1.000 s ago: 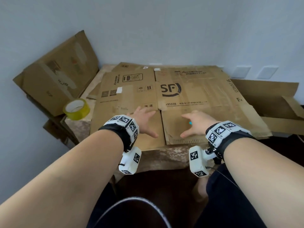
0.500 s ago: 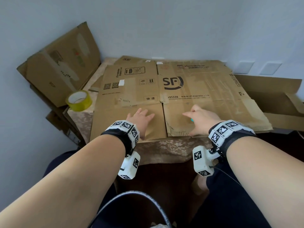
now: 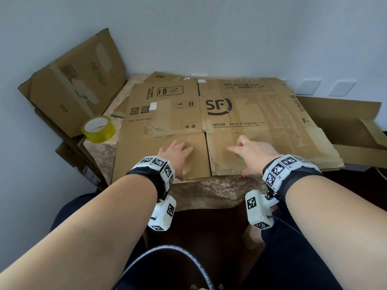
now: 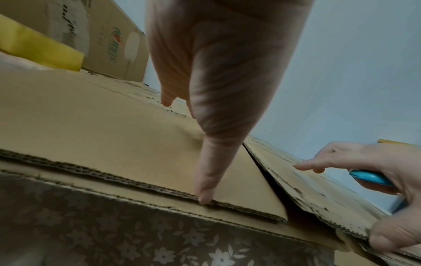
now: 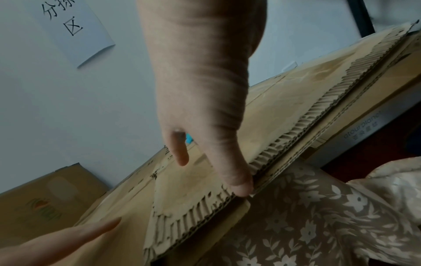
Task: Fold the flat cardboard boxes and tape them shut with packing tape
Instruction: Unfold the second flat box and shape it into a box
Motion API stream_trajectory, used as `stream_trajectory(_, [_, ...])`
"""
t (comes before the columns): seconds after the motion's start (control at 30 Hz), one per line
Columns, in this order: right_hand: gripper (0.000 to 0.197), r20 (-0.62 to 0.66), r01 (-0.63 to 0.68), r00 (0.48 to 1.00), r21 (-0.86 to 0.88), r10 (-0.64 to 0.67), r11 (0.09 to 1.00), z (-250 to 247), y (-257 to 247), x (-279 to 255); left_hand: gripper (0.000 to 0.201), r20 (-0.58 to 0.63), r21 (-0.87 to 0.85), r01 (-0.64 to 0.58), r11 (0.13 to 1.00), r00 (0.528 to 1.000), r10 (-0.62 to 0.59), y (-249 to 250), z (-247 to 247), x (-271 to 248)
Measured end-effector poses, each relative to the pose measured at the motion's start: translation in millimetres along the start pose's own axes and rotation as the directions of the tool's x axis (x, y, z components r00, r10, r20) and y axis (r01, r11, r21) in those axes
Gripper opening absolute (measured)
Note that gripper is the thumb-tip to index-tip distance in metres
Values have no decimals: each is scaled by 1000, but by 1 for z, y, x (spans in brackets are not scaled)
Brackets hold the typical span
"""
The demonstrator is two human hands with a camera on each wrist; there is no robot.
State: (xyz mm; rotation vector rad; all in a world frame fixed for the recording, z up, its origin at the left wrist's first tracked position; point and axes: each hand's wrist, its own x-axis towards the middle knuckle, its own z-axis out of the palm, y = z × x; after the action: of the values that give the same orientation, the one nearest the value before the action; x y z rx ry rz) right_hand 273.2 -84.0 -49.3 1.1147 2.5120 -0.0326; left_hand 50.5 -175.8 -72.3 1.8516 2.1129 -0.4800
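A flat brown cardboard box (image 3: 251,105) with an SF logo lies on the cloth-covered table (image 3: 209,191). My left hand (image 3: 176,152) rests flat on its near left flap (image 3: 142,155), fingers straight, with the thumb (image 4: 205,180) touching the flap's near edge. My right hand (image 3: 253,151) sits on the frayed near right flap (image 3: 293,151). Its index finger points out and its thumb (image 5: 237,180) is on the flap's edge. The other fingers curl round a small blue tool (image 4: 369,177). A yellow tape roll (image 3: 98,128) stands at the table's left corner.
A folded carton (image 3: 79,84) leans on the left wall beside the table. An open carton (image 3: 345,126) lies at the right. More flat cardboard (image 3: 167,77) lies under the SF box. My legs are close below the table's near edge.
Both hands have slid back toward me over the near flaps, and their thumbs now reach the box's near edge. The box and tape roll have not moved.
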Motion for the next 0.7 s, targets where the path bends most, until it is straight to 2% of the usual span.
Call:
stream_trajectory(0.13, [98,23,12,1000,-44,-11,999,-1,-1,1,112,13,6,-4,1000,1000,3,-2,-1,0])
stream_trajectory(0.4, [92,21,62,998,-27,-61,998,-6,1,2,114,13,10,-1,1000,1000,1,-7,0,1])
stream_trajectory(0.53, [76,-44,49,998,12,-49,999,-9,5,-6,114,6,-18,14,1000,1000,-14,-10,-2,2])
stream_trajectory(0.7, [51,-197,-5,980,-14,2,1000,-24,9,-10,103,-15,-66,43,997,999,-44,-13,-7,1])
